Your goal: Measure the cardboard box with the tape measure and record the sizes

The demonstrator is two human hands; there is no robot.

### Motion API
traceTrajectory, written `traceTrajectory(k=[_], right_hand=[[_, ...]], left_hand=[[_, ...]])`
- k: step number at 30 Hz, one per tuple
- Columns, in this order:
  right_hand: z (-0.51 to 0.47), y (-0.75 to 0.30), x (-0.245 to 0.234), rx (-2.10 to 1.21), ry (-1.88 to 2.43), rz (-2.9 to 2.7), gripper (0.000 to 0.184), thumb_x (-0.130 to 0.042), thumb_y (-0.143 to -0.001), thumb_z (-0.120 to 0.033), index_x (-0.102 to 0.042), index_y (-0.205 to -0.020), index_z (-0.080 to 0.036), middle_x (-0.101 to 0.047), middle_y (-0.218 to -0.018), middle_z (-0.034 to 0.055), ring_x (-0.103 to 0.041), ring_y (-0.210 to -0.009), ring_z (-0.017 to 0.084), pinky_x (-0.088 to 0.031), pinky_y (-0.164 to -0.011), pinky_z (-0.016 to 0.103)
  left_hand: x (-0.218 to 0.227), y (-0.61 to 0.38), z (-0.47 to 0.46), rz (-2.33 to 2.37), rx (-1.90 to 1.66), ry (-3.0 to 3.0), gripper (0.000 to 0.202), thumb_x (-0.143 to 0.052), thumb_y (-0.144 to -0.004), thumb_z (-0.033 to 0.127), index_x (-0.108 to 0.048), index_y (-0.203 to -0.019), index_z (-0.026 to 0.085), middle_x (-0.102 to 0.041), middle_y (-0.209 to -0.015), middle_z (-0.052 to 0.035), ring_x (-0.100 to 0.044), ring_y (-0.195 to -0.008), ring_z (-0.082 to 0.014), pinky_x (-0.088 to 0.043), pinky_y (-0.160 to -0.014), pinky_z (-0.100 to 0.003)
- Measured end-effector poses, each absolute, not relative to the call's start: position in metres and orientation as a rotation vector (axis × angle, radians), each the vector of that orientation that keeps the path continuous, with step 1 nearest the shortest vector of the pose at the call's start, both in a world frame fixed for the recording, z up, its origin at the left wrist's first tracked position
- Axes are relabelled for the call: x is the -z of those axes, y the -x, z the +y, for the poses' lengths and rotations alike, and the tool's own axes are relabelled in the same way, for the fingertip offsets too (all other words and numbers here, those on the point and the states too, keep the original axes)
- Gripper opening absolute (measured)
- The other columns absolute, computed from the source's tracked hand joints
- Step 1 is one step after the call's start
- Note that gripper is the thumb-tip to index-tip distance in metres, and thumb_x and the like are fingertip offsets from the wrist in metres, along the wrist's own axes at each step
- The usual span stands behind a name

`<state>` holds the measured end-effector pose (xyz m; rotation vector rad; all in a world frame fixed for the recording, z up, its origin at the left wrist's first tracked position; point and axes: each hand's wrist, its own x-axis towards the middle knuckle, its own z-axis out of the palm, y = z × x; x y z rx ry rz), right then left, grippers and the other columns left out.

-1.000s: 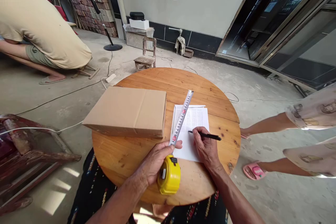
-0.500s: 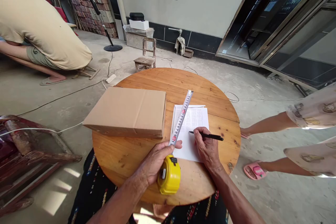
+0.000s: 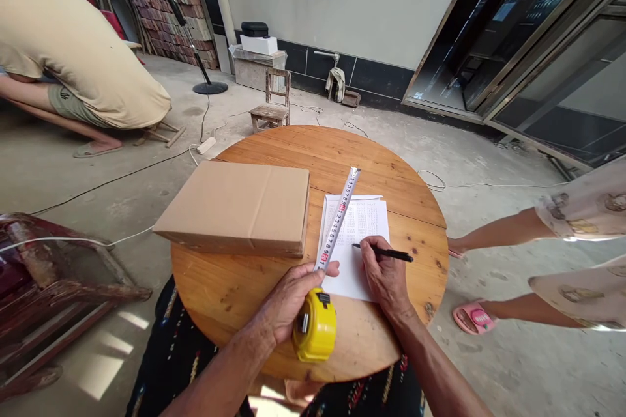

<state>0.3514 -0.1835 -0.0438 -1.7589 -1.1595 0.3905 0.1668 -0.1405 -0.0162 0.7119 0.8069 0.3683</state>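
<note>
My left hand (image 3: 288, 300) is closed around a yellow tape measure (image 3: 315, 327) near the front edge of a round wooden table (image 3: 244, 287). Its white blade (image 3: 339, 218) sticks out forward across a sheet of paper (image 3: 362, 221) with printed rows. My right hand (image 3: 384, 273) rests on the paper's lower right part and pinches a black pen (image 3: 386, 252), the tip touching the sheet. A flat cardboard box (image 3: 239, 207) lies on the table's left half, just left of the paper.
A person in a beige shirt (image 3: 73, 52) bends over at far left. Another person's legs with a pink sandal (image 3: 474, 319) stand at the right. A small wooden chair (image 3: 271, 104), cables on the floor and a dark red frame (image 3: 49, 273) surround the table.
The pen in my right hand shifts very slightly on the paper. The tape measure and my left hand stay where they were.
</note>
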Motion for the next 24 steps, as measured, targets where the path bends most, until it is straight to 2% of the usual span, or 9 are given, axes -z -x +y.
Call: traceTrajectory(k=[3, 8, 12, 16, 19, 20, 24], right_hand=[[-0.1835, -0.3514, 0.0437, -0.391, 1.745, -1.141, 0.022, -0.048, -0.087, -0.035, -0.056, -0.075, -0.018, -0.051, -0.058, -0.0024, -0.043, -0.051, 0.012, -0.035, -0.05, 0.023], [-0.1827, -0.3521, 0.0441, -0.413, 1.731, -1.124, 0.023, -0.048, -0.087, -0.036, -0.056, -0.076, -0.018, -0.049, -0.055, -0.003, -0.043, -0.05, 0.012, -0.035, -0.049, 0.024], [-0.1832, -0.3524, 0.0448, -0.4, 1.741, -1.135, 0.022, -0.048, -0.087, -0.035, -0.056, -0.075, -0.018, -0.049, -0.056, -0.0029, -0.043, -0.05, 0.012, -0.034, -0.048, 0.023], [-0.1851, -0.3538, 0.0481, -0.384, 1.71, -1.072, 0.022, -0.048, -0.087, -0.036, -0.055, -0.076, -0.019, -0.048, -0.056, -0.0033, -0.041, -0.049, 0.011, -0.034, -0.046, 0.023], [-0.1855, -0.3552, 0.0504, -0.394, 1.699, -1.035, 0.021, -0.049, -0.087, -0.037, -0.054, -0.076, -0.019, -0.046, -0.054, -0.0041, -0.041, -0.047, 0.011, -0.033, -0.046, 0.023], [-0.1853, -0.3555, 0.0507, -0.395, 1.698, -1.026, 0.021, -0.049, -0.087, -0.037, -0.054, -0.076, -0.019, -0.046, -0.054, -0.0043, -0.041, -0.047, 0.011, -0.033, -0.046, 0.023], [-0.1844, -0.3555, 0.0496, -0.389, 1.698, -1.023, 0.021, -0.049, -0.087, -0.036, -0.054, -0.076, -0.019, -0.046, -0.055, -0.0043, -0.041, -0.047, 0.011, -0.034, -0.046, 0.023]], left_hand=[[0.0162, -0.1664, -0.1398, 0.808, -0.368, -0.711, 0.034, -0.06, -0.079, 0.032, -0.064, -0.105, 0.012, -0.068, -0.087, -0.0063, -0.057, -0.051, -0.0086, -0.039, -0.051, -0.022], [0.0167, -0.1667, -0.1394, 0.821, -0.372, -0.699, 0.037, -0.064, -0.075, 0.035, -0.065, -0.104, 0.013, -0.067, -0.077, -0.0034, -0.056, -0.05, -0.0088, -0.038, -0.051, -0.021], [0.0156, -0.1673, -0.1397, 0.819, -0.377, -0.702, 0.035, -0.065, -0.075, 0.034, -0.066, -0.102, 0.013, -0.069, -0.086, -0.0052, -0.057, -0.05, -0.0079, -0.038, -0.051, -0.022], [0.0149, -0.1674, -0.1405, 0.838, -0.372, -0.701, 0.037, -0.066, -0.073, 0.035, -0.066, -0.103, 0.013, -0.069, -0.085, -0.0053, -0.056, -0.049, -0.0082, -0.038, -0.051, -0.022], [0.0145, -0.1675, -0.1408, 0.841, -0.376, -0.703, 0.036, -0.066, -0.073, 0.034, -0.066, -0.101, 0.013, -0.069, -0.098, -0.0069, -0.056, -0.049, -0.007, -0.039, -0.05, -0.022], [0.0142, -0.1675, -0.1407, 0.842, -0.377, -0.707, 0.035, -0.066, -0.073, 0.034, -0.066, -0.102, 0.013, -0.069, -0.097, -0.0066, -0.056, -0.049, -0.0071, -0.039, -0.051, -0.022], [0.0129, -0.1679, -0.1406, 0.844, -0.356, -0.731, 0.04, -0.063, -0.075, 0.034, -0.063, -0.108, 0.011, -0.065, -0.062, -0.0002, -0.058, -0.05, -0.0109, -0.039, -0.051, -0.022]])
